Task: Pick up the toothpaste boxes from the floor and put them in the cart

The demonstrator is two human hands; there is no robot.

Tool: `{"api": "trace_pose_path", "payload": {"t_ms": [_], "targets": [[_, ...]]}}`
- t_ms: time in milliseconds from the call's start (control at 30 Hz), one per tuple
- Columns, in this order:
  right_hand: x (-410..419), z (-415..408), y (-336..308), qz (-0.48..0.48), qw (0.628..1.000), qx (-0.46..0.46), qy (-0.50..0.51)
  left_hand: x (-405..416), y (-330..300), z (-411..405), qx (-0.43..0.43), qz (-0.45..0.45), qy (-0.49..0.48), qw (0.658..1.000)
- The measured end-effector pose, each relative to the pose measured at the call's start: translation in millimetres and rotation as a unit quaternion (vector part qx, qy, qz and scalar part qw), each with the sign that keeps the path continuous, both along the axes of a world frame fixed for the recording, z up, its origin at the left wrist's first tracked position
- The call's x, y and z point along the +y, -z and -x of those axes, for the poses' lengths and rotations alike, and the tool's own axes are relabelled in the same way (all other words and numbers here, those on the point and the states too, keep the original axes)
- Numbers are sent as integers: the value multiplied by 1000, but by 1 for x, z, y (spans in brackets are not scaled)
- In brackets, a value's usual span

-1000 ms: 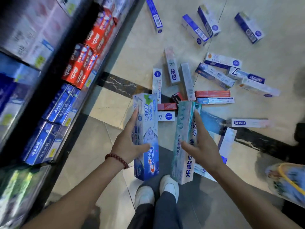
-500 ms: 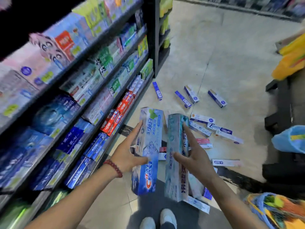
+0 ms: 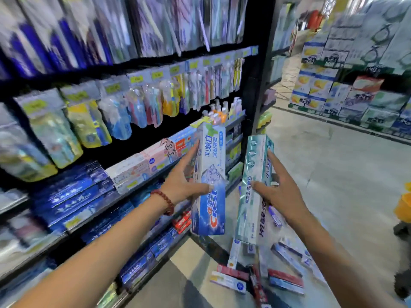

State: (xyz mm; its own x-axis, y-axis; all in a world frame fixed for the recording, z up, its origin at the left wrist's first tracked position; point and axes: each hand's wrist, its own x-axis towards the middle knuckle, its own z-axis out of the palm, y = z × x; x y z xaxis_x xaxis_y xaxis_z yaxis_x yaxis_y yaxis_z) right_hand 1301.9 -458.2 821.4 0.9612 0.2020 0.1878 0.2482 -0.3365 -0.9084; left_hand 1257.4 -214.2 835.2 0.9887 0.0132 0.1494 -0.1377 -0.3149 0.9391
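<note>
Stocked shelves [image 3: 93, 196] rise left of the fingers; open floor [image 3: 344, 174] spreads right. Loose toothpaste boxes [image 3: 287, 278] lie below the fingers. Left hand [image 3: 184, 183] grips the blue Crest box [image 3: 209, 185] — upright — while right hand [image 3: 282, 194] grips the teal box [image 3: 253, 192] just beside it.

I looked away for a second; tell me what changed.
Both hands have lifted their boxes from low over the floor to shelf height as the view tilted up. The left hand still grips the Crest box, the right hand the teal box. Other boxes stay on the floor.
</note>
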Motion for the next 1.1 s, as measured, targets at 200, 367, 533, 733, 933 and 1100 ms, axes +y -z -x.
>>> {"api": "trace_pose_path", "payload": {"t_ms": [200,367,533,733,933,1100], "targets": [[28,-12,-76,-28,991,-58,-116,16,-71,38,-59,2,-115,992],[57,-11,-107,-59,966,-67,-241,25,-102,91,-95,37,-194,976],[104,24,-119,-89,938,-87,-323,42,-111,165,-107,78,-267,955],[177,91,-129,-99,885,-45,-453,55,-123,272,-157,96,-393,901],[243,184,-144,-102,805,-42,-583,58,-131,400,-165,89,-501,845],[292,282,-153,-103,752,-43,-650,51,-135,508,-186,71,-586,785]]}}
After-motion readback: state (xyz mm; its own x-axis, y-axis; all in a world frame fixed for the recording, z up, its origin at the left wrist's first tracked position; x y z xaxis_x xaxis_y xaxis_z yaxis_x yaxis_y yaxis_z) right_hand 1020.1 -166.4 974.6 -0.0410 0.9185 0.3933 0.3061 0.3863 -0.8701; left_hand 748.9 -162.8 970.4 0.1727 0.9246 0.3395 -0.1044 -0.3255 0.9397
